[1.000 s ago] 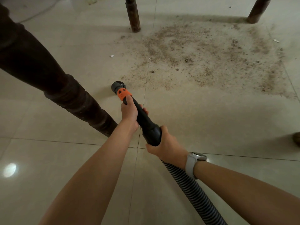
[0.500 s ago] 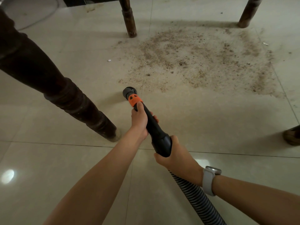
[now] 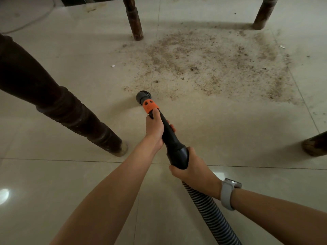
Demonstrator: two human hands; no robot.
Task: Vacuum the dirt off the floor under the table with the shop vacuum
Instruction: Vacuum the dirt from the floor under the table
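Brown dirt (image 3: 208,68) spreads in a broad patch on the tiled floor (image 3: 70,183) between the table legs (image 3: 134,20), lying ahead of both hands and mostly off to the right of them. Its near edge sits just beyond the nozzle (image 3: 142,96), whose mouth rests at or just above the floor; which, I cannot tell. The black wand (image 3: 169,137) runs long from the near right up to the far left, with the ribbed hose (image 3: 210,214) trailing back behind the rear hand. The right hand (image 3: 196,168) grips the thick rear collar; the left hand (image 3: 154,129), the nearer to the dirt, wraps the shaft just behind the orange band (image 3: 150,105). The next stroke probably swings forward and right.
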